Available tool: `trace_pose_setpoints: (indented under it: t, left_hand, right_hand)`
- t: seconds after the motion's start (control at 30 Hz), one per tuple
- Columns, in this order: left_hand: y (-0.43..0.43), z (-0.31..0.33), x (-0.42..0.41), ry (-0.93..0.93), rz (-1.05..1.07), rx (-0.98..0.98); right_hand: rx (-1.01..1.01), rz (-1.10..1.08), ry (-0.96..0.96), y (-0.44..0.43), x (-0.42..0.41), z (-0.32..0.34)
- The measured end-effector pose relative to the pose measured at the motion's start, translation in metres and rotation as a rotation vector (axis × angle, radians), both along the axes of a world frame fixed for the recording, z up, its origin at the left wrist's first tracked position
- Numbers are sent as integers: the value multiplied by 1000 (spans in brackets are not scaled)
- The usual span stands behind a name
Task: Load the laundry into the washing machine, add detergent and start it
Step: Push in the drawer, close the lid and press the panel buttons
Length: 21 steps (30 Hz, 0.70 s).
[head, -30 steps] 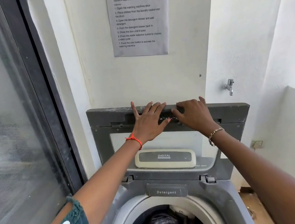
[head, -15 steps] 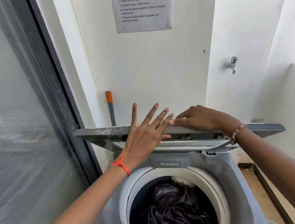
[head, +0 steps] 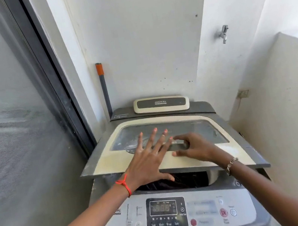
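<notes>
Head view: the lid point(head: 113, 164) is held nearly shut over the washing machine point(head: 206, 192), dark laundry point(head: 185, 180) seen through the near gap. On it the left hand point(head: 149, 164) is laid flat, fingers spread; the right hand point(head: 195, 147) is curled on its handle. Next, pressing shut is judged needed.

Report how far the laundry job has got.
Done: dark laundry sits in the drum, seen through the gap under the lid. In hand: the lid lies almost flat, not yet shut; the left hand presses flat on it, the right hand grips its handle. Left: shut the lid and press the start button. Whether detergent has gone in cannot be told.
</notes>
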State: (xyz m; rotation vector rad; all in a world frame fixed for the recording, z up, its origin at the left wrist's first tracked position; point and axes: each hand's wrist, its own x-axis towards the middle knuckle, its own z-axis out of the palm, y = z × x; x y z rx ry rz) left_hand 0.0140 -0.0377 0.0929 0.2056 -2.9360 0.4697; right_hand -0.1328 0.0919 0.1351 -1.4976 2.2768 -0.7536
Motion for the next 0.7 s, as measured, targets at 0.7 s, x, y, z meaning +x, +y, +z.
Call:
trace_pose_setpoints:
  t: [0.7]
  left_hand:
    - [-1,-75,8,-62,-49,274]
  right_hand:
    - [115,-129,435,10,35,-107]
